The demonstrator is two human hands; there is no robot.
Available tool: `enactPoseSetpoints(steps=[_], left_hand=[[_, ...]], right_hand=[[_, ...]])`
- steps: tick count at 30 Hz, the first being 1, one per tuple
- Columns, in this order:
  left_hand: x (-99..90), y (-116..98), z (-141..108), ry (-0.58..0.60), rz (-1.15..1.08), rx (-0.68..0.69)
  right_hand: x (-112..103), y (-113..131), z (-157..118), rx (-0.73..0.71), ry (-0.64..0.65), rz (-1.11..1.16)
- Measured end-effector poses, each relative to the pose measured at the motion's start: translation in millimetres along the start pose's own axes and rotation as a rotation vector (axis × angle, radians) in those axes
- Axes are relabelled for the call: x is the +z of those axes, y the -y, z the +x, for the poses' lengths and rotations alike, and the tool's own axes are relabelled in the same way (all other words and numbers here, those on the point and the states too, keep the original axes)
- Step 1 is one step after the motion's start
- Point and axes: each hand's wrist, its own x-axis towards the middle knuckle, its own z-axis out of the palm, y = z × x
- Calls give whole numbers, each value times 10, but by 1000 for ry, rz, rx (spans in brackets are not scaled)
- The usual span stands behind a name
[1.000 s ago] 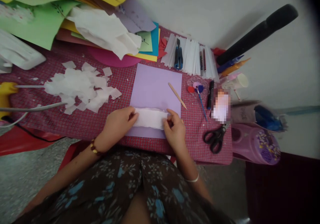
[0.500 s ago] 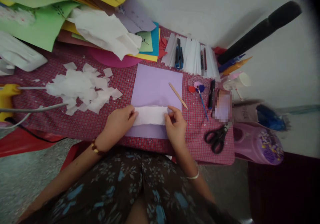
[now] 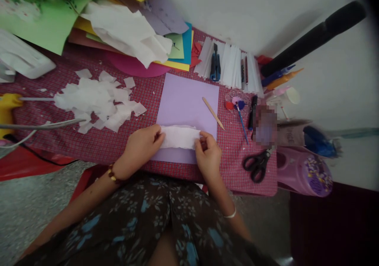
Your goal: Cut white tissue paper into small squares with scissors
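Observation:
A strip of white paper (image 3: 180,137) is stretched level between my two hands, over the lower part of a purple sheet (image 3: 188,100). My left hand (image 3: 144,144) pinches the strip's left end between thumb and fingers. At the other end, my right hand (image 3: 209,151) has its thumb and curled fingers closed on the strip. On the sheet's right edge lies a pointed wooden stick (image 3: 213,113). Many small white paper pieces (image 3: 97,100) lie in a loose pile to the left.
Black scissors (image 3: 257,166), a blue brush (image 3: 242,123) and a black marker (image 3: 252,112) lie at the right. Behind are white strips with a cutter (image 3: 215,64). Crumpled white paper (image 3: 127,31) tops coloured sheets. A yellow glue gun (image 3: 8,112) sits far left.
The view has shifted slightly, so the table items appear a little further right. Both hands keep hold of the white strip, whose upper edge now looks a little uneven near the right end.

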Motion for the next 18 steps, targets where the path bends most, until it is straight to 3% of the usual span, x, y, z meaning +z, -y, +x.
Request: enactPoseSetpoints(steps=[11,18], left_hand=[[-12,9,4,26,-44,-1],[-47,-7,45,28,-13,-28]], right_hand=[[11,120,126,-19,53,95],[38,166,257,11,90,-78]])
